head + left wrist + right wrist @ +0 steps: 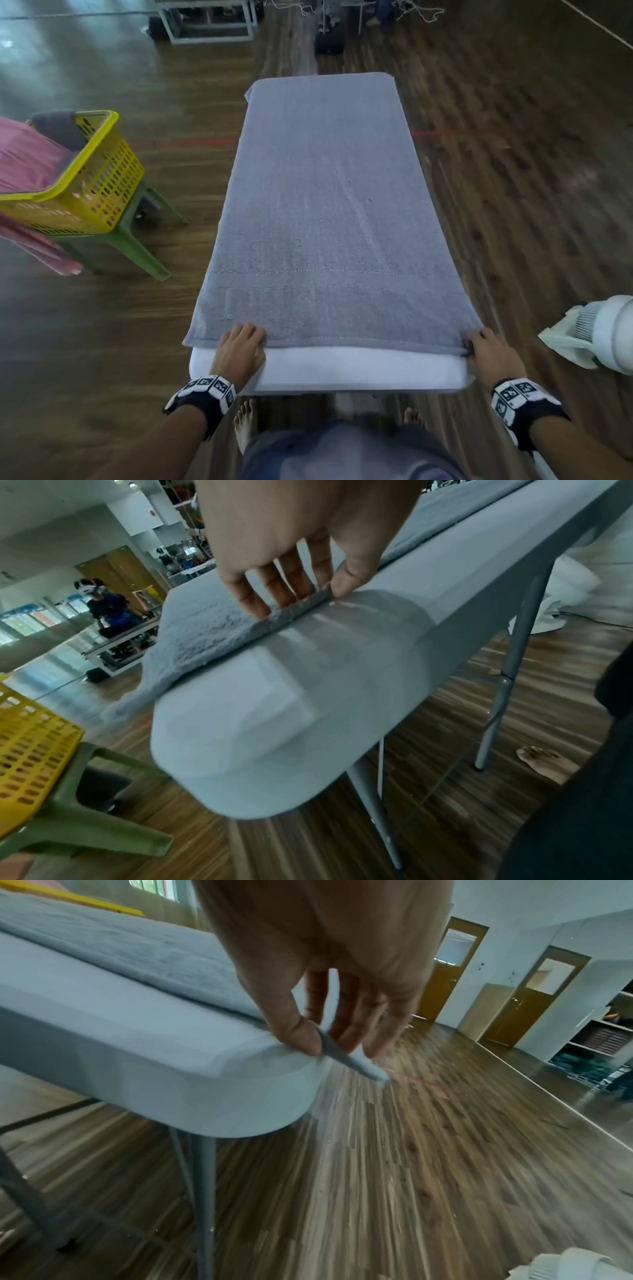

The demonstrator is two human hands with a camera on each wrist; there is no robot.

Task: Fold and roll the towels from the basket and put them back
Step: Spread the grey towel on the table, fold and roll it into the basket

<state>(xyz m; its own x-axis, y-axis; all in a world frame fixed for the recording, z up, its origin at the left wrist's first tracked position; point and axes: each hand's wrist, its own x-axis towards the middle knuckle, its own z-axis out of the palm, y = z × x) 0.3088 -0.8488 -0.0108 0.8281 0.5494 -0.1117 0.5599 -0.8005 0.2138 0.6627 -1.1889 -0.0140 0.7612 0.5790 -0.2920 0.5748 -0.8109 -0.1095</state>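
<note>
Grey towel (325,205) spread flat along the white table (359,371), filling the centre of the frame, near hem pinched at both corners.

Left hand (241,353) pinching the hem between thumb and fingers at lower centre-left; right hand (491,354) pinching the overhanging corner at lower right. Yellow basket (89,178) at centre left, holding more towels. Risk ahead: uneven lift or pull skewing the fold, or dragging the far end off the table edge; loose corner pinch likely to slip.
</note>
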